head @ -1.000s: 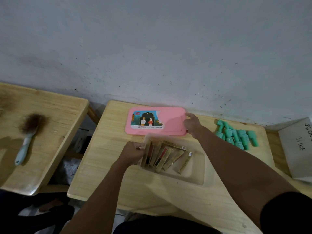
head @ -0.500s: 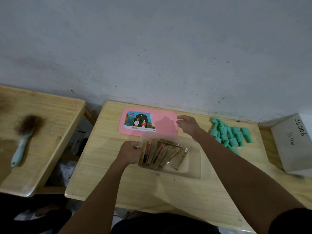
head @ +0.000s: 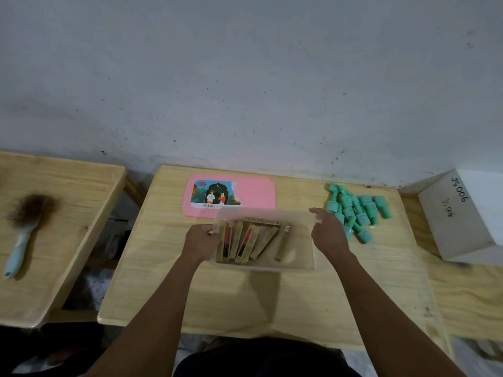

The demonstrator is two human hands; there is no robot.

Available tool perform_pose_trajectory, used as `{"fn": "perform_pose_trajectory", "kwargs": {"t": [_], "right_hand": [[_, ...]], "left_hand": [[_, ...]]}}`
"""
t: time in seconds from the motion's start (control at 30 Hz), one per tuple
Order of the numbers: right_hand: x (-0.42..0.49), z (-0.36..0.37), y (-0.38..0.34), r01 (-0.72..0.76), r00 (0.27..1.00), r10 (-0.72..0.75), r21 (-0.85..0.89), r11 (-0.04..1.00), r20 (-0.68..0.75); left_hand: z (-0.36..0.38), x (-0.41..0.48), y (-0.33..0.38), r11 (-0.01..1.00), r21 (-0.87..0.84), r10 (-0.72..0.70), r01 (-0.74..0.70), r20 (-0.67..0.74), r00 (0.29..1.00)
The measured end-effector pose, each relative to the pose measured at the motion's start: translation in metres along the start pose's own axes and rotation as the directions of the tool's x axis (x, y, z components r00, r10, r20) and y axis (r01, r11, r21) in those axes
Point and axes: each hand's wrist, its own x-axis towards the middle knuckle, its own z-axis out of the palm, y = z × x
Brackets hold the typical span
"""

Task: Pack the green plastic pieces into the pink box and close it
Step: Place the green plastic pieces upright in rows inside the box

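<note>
Since the earlier frames, the right hand (head: 328, 235) has left the pink lid (head: 230, 195) and now sits at the right edge of the clear box (head: 299, 240), fingers loosely spread, index finger extended toward the upper left, holding nothing. Green plastic pieces (head: 356, 212) lie in a loose pile on the table (head: 245, 295), right of centre in the frame, just beside the right hand's knuckles and apart from the box. The pink lid lies flat at the far side of the table, above centre, with a printed label of two figures on its left half; its near edge is overlapped by the clear box. The box, translucent and lidless, stands at the centre of the frame and contains several flat tan cartons (head: 245, 240) leaning side by side, some with a red stripe. The left hand (head: 201, 243) grips the box's left wall, fingers curled over the rim; whether the fingertips also touch the nearest carton cannot be told, as the box wall blurs them. At the right edge of the frame, a white block (head: 462, 213) marked "JS006" rests near the wall (head: 245, 77). At the left, a second wooden table (head: 68, 240) carries a brush (head: 24, 229) with a pale blue handle and dark bristles.
</note>
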Motion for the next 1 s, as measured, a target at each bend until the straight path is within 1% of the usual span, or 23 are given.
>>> {"fn": "perform_pose_trajectory", "kwargs": {"t": [0.07,0.17,0.3,0.37,0.4,0.43,0.47,0.5,0.53,0.57,0.6,0.63,0.67,0.7,0.77,0.87,1.0], "right_hand": [[-0.003,0.001,0.003,-0.007,0.999,0.009,0.043,0.999,-0.042],[-0.007,0.003,0.004,0.007,0.997,-0.003,0.04,0.999,-0.081],[-0.007,0.004,0.005,0.033,0.996,-0.029,0.042,0.999,-0.087],[-0.008,0.004,0.004,0.007,0.998,-0.004,0.047,0.999,-0.064],[-0.009,0.004,0.003,0.006,0.996,-0.005,0.011,1.0,-0.087],[-0.013,0.003,0.0,0.022,0.988,-0.031,-0.064,0.998,-0.149],[-0.018,0.004,-0.003,0.058,0.971,-0.096,-0.177,0.982,-0.218],[-0.023,0.007,-0.008,0.1,0.951,-0.17,-0.265,0.959,-0.257],[-0.028,0.012,-0.013,0.141,0.946,-0.214,-0.288,0.947,-0.242],[-0.033,0.019,-0.017,0.164,0.964,-0.208,-0.246,0.955,-0.167],[-0.037,0.029,-0.021,0.141,0.986,-0.155,-0.175,0.974,-0.064],[-0.039,0.038,-0.023,0.072,0.996,-0.065,-0.126,0.989,0.057],[-0.039,0.047,-0.024,-0.004,0.988,0.023,-0.12,0.993,0.155],[-0.037,0.055,-0.025,-0.059,0.973,0.088,-0.139,0.989,0.212],[-0.032,0.065,-0.028,-0.101,0.96,0.135,-0.146,0.984,0.245],[-0.025,0.073,-0.038,-0.132,0.949,0.131,-0.017,0.991,0.287],[-0.026,0.081,-0.051,-0.131,0.937,0.098,0.078,0.988,0.335]], "left_hand": [[0.001,0.0,0.0,1.0,0.006,0.018,-0.018,-0.017,1.0],[0.002,-0.001,0.0,0.998,0.033,0.05,-0.049,-0.034,0.998],[0.003,0.001,-0.001,0.995,0.063,0.079,-0.076,-0.04,0.996],[0.004,0.0,-0.002,0.994,0.061,0.094,-0.091,-0.054,0.994],[0.005,-0.001,-0.002,0.992,0.067,0.112,-0.107,-0.065,0.992],[0.007,-0.003,-0.002,0.987,0.083,0.14,-0.134,-0.074,0.987],[0.008,-0.005,-0.002,0.98,0.107,0.177,-0.168,-0.081,0.981],[0.01,-0.008,-0.002,0.971,0.129,0.212,-0.199,-0.094,0.973],[0.01,-0.009,-0.002,0.965,0.14,0.236,-0.22,-0.112,0.965],[0.011,-0.01,-0.003,0.963,0.141,0.248,-0.23,-0.128,0.96],[0.01,-0.009,-0.004,0.963,0.136,0.251,-0.232,-0.138,0.958],[0.01,-0.008,-0.006,0.964,0.129,0.248,-0.231,-0.139,0.959],[0.01,-0.007,-0.007,0.966,0.123,0.242,-0.227,-0.13,0.961],[0.009,-0.006,-0.008,0.966,0.121,0.242,-0.229,-0.114,0.963],[0.006,-0.004,-0.008,0.963,0.138,0.245,-0.233,-0.082,0.966],[0.005,-0.004,-0.006,0.967,0.119,0.235,-0.226,-0.065,0.97],[0.005,-0.005,-0.005,0.976,0.068,0.213,-0.209,-0.064,0.975]]}}
